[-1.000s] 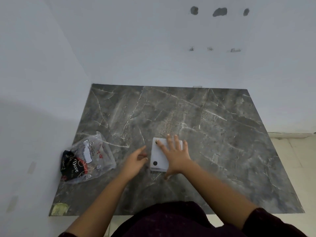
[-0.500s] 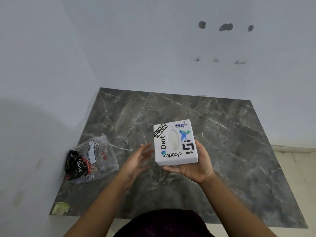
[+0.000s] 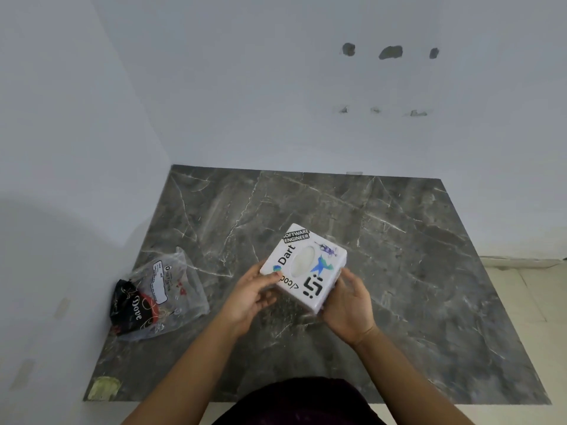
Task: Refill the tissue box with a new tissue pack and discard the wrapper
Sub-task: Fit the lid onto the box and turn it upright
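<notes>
A white square tissue box [image 3: 306,265] covered in stickers is held in the air above the dark marbled table [image 3: 414,256], its oval slot facing up and tilted toward me. My left hand [image 3: 250,297] grips its left edge with the thumb on top. My right hand [image 3: 348,305] cups its right underside. A clear plastic tissue pack [image 3: 162,294] with a black and red printed part lies on the table's left side, apart from both hands.
White walls close in the table at the back and the left. A yellowish tape patch [image 3: 102,389] sits at the table's front left corner. Beige floor tiles [image 3: 530,289] show beyond the right edge.
The box was lying under my right hand on the table; it has been lifted and turned slot-up, and my left hand has now closed on its left edge.
</notes>
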